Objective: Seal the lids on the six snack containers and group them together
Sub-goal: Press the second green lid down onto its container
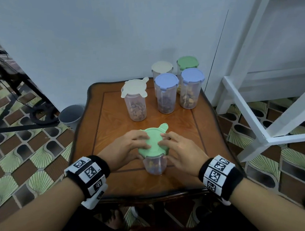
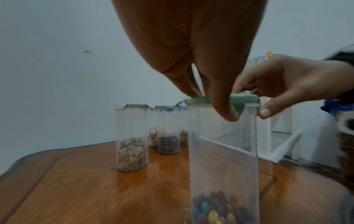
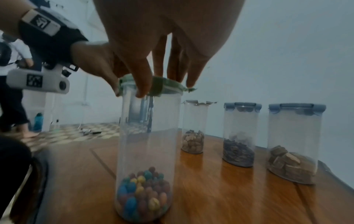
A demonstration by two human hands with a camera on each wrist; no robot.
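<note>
A clear container (image 1: 155,165) of coloured candies stands near the front of the wooden table (image 1: 112,130). Its green lid (image 1: 153,143) sits on top, with one latch flap (image 1: 163,127) still sticking out at the far side. My left hand (image 1: 130,145) and right hand (image 1: 178,146) both pinch the lid, fingers on top and thumbs at the side flaps. The left wrist view shows my left thumb (image 2: 228,112) pressing a green flap (image 2: 239,106) down against the wall. Behind stands a cream-lidded container (image 1: 136,105) with its flaps spread out.
Four lidded containers stand grouped at the back right: cream (image 1: 162,68), green (image 1: 187,63) and two blue (image 1: 167,93) (image 1: 192,88). A grey bin (image 1: 71,115) is on the floor left of the table; a white frame (image 1: 258,106) stands close on the right.
</note>
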